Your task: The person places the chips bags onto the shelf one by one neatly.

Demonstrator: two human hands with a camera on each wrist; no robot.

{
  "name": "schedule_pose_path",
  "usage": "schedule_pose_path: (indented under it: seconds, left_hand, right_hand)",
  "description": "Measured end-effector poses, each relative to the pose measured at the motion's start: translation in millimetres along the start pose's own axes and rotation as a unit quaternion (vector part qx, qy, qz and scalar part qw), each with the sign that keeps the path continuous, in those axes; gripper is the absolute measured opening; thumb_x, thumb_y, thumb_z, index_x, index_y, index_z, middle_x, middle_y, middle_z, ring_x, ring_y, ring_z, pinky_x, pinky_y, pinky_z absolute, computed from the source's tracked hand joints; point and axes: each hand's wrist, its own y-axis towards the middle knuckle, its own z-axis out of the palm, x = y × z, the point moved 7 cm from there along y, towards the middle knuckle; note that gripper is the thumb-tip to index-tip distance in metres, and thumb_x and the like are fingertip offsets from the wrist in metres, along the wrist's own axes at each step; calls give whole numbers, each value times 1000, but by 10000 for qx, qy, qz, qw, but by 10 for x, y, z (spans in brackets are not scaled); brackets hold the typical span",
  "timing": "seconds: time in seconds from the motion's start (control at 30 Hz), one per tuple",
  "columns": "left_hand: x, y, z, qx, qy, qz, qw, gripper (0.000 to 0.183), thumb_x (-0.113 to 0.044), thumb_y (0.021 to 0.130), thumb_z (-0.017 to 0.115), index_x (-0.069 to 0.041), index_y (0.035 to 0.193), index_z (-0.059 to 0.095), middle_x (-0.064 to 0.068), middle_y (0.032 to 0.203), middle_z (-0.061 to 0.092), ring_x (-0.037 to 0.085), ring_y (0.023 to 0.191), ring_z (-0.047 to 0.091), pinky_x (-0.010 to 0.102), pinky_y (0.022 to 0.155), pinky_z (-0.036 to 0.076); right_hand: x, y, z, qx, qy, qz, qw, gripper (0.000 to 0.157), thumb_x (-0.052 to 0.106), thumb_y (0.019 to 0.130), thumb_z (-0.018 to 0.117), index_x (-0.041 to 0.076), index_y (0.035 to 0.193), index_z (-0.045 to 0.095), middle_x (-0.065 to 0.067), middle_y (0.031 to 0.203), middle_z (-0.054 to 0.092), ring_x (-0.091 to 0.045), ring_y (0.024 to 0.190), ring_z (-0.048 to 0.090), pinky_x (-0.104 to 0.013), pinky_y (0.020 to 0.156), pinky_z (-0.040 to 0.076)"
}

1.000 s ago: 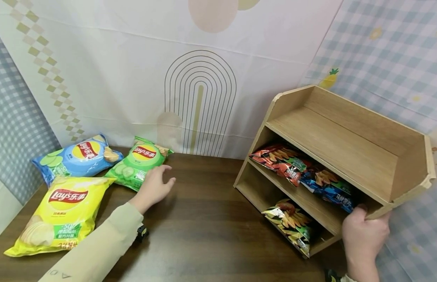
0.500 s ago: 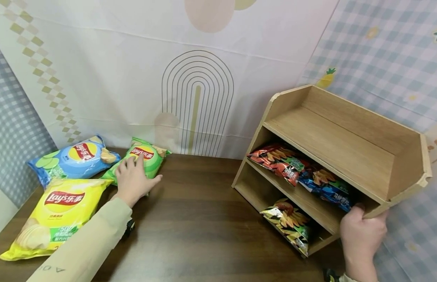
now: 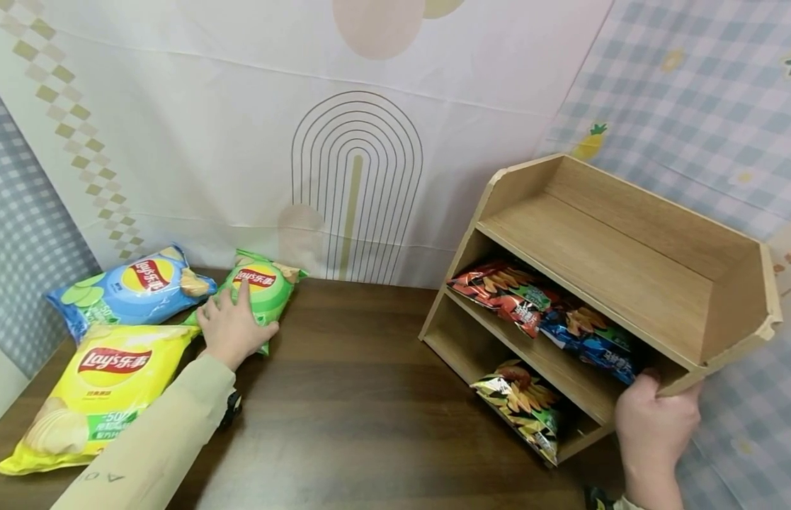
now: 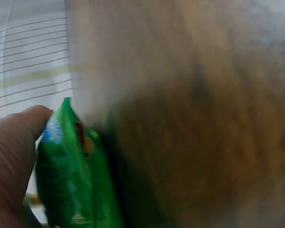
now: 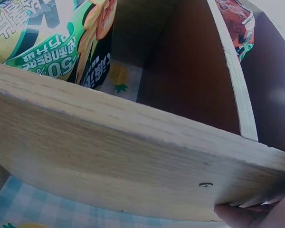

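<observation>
My left hand (image 3: 231, 327) lies over the lower left of a green Lay's chip bag (image 3: 272, 303), its fingers spread and its thumb apart at the right. In the left wrist view the thumb (image 4: 23, 126) is right at the edge of the green bag (image 4: 73, 175); the other fingers are hidden there. At the far right, my right hand (image 3: 656, 418) grips the side of a wooden shelf (image 3: 631, 265). Its fingertips (image 5: 237, 214) show against the shelf's side panel (image 5: 133, 156) in the right wrist view.
A blue Lay's bag (image 3: 137, 289) and a yellow one (image 3: 108, 382) lie left of the green bag. On the shelf's middle level are a red bag (image 3: 503, 287) and a dark blue bag (image 3: 589, 340); a yellow-black bag (image 3: 519, 404) is below. Patterned cloth (image 3: 210, 142) hangs behind.
My left hand has moved left from beside the green bag to over it. My right hand keeps its hold on the shelf. The bags have stayed in place.
</observation>
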Motion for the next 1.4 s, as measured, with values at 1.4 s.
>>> schedule_pose_path:
  seconds: [1.4]
  left_hand:
    - [-661, -493, 44, 2034, -949, 818, 9711, 73, -45, 89, 65, -10, 148, 39, 27, 141, 38, 50, 123, 34, 65, 91, 29]
  right_hand:
    - [36, -22, -16, 26, 62, -7, 10000, 45, 18, 88, 44, -2, 128, 49, -41, 109, 55, -60, 107, 46, -60, 86, 30]
